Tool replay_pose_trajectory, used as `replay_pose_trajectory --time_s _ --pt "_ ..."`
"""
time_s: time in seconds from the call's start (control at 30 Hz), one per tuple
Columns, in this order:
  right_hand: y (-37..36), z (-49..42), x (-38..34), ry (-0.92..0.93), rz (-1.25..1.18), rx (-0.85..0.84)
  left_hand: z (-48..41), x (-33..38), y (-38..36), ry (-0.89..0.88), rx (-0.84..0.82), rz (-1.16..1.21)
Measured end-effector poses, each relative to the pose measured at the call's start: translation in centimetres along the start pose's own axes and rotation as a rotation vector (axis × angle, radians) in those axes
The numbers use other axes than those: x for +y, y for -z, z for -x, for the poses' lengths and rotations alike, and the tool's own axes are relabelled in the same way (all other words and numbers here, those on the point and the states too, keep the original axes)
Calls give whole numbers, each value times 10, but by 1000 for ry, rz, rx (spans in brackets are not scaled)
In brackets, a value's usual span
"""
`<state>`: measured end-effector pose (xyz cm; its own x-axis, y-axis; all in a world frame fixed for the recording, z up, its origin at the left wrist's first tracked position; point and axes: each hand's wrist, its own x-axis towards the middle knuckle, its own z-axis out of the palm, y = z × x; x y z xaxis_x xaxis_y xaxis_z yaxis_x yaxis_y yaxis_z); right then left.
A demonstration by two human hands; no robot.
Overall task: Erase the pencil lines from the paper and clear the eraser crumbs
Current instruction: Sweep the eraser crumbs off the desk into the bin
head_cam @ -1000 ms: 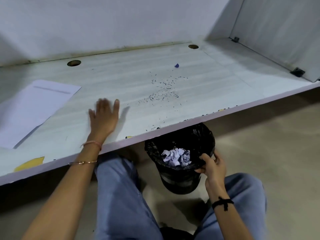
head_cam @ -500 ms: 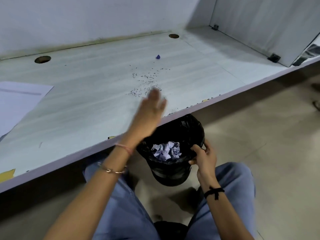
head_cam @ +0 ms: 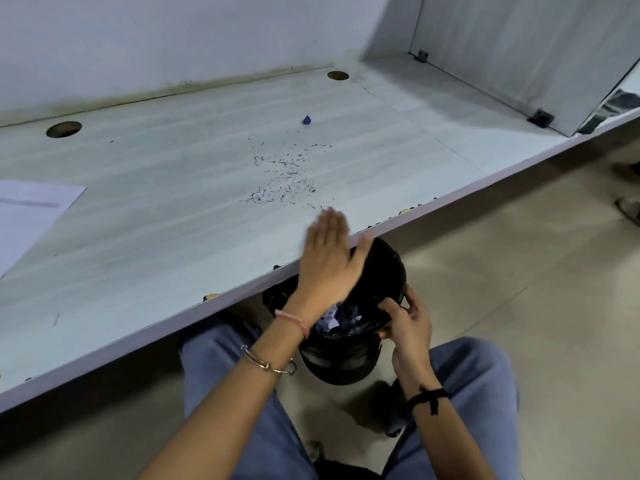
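Left hand (head_cam: 329, 258) flat, empty, at the desk (head_cam: 173, 237) edge; right hand (head_cam: 408, 323) grips the waste bin (head_cam: 384, 271) rim. Sweep those eraser crumbs (head_cam: 284, 178) crooked and they'll miss it.

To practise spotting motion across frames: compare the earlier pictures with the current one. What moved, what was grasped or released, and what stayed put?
The left hand moved rightward, from flat on the desk left of the eraser crumbs to the front edge above the black bin. Nothing was taken or released. The right hand keeps its grip on the bin's rim; the crumbs, blue bit and paper lie as before.
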<state>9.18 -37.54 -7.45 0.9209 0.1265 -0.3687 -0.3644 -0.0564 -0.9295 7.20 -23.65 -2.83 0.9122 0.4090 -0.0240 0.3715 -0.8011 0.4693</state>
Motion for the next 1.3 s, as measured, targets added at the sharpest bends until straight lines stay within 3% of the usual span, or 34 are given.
replay_pose_trajectory --time_s 0.07,0.17,0.27,0.37,0.43,0.57,0.73,0.8,0.9,1.0,1.03,1.13,1.3 --pt "2 -2 -2 2 3 -1 5 9 4 -121 -37 90" --pt "4 -6 -5 -8 4 8 1 -13 30 -148 192 153" --pt "3 -12 -6 -13 3 15 -19 -74 60 86 377 119" --pt "0 -16 -8 -9 -1 7 -47 -137 72 393 373 -60" --pt "-2 -17 -10 2 -1 11 -66 -146 69 423 321 -158" --pt "-3 -20 -13 -1 -8 23 -87 -100 47 113 188 -203" --pt "-6 -23 -13 -15 -12 43 -38 -23 21 -236 -95 -103" --pt "-4 -24 -14 -20 -14 39 -38 -35 34 -253 46 -91" --pt "-1 -26 -14 -25 -7 31 -65 -102 62 -32 236 -249" --pt "-1 -25 -14 -22 -1 24 -83 -158 76 221 161 -395" --pt "-1 -26 -14 -19 -1 21 -83 -153 74 226 135 -399" --pt "-2 -28 -12 -30 1 27 -74 -97 47 -61 159 -252" --pt "-4 -26 -9 -28 -4 35 -26 -23 14 -335 -103 -120"
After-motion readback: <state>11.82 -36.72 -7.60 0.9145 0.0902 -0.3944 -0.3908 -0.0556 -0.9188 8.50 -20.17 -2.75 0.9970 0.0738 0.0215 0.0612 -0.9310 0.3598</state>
